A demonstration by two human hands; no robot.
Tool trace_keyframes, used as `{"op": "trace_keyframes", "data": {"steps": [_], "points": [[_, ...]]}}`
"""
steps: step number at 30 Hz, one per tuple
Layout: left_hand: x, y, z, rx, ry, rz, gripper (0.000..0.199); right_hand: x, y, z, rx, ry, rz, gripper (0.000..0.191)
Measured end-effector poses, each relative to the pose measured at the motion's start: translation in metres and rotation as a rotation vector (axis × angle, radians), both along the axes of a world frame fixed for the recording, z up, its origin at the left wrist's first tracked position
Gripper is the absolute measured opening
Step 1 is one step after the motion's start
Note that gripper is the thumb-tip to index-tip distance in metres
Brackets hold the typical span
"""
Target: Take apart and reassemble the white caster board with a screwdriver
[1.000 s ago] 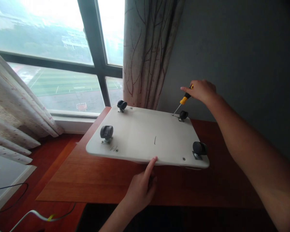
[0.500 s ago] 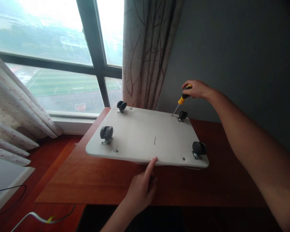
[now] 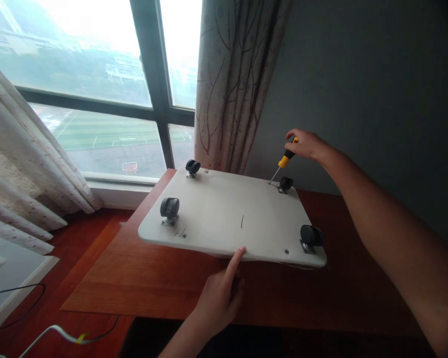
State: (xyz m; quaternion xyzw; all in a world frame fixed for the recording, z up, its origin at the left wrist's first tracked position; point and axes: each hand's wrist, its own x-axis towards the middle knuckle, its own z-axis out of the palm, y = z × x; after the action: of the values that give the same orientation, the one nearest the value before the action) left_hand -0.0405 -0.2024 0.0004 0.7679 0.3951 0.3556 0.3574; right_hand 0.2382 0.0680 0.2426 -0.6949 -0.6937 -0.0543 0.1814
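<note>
A white board (image 3: pixel 224 209) with rounded corners lies with its casters up. Black casters on metal plates sit near its corners: a far-left one (image 3: pixel 192 168), a near-left one (image 3: pixel 169 208), a far-right one (image 3: pixel 285 184) and a near-right one (image 3: pixel 311 235). My right hand (image 3: pixel 301 143) grips the handle of a yellow and black screwdriver (image 3: pixel 288 155). The tilted shaft's tip meets the board's far edge, just left of the far-right caster. My left hand (image 3: pixel 222 293) holds nothing; its index finger stretches onto the near edge, the other fingers loosely curled.
Under the board is a reddish-brown wooden table (image 3: pixel 142 278). A window (image 3: pixel 108 134) and a patterned curtain (image 3: pixel 231 89) stand behind, with a grey wall (image 3: pixel 358 74) on the right. Cables (image 3: pixel 59 332) run over the floor at lower left.
The whole view has shifted slightly, moving the scene a little right and down. My right-hand fingers have changed position a little on the screwdriver handle. The left index finger stays at the board's edge.
</note>
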Motion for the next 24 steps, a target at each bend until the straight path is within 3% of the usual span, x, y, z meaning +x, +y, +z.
{"op": "trace_keyframes", "data": {"steps": [2,4,9,16,19,22,24], "points": [[0.000,0.000,0.000,-0.001,-0.002,0.001,0.072,-0.001,-0.005,0.005,-0.025,-0.144,-0.114,0.037],[0.000,0.000,0.001,-0.006,-0.002,0.005,0.072,-0.003,-0.009,0.009,-0.094,-0.204,-0.135,0.048],[0.000,0.000,0.001,-0.017,0.000,0.002,0.072,0.004,-0.007,0.013,-0.139,-0.213,0.083,0.028],[0.000,0.001,0.000,-0.005,0.003,0.016,0.073,0.033,0.003,0.019,-0.279,0.123,0.309,0.057],[0.000,0.001,-0.001,-0.004,0.006,0.019,0.073,0.029,0.001,0.016,-0.317,0.260,0.307,0.048],[0.000,0.001,-0.001,-0.006,0.007,0.018,0.072,0.018,0.002,0.005,-0.207,0.219,0.199,0.026],[0.000,0.001,-0.001,-0.008,0.007,0.021,0.071,0.010,0.005,-0.003,-0.052,0.132,0.141,0.026]]}}
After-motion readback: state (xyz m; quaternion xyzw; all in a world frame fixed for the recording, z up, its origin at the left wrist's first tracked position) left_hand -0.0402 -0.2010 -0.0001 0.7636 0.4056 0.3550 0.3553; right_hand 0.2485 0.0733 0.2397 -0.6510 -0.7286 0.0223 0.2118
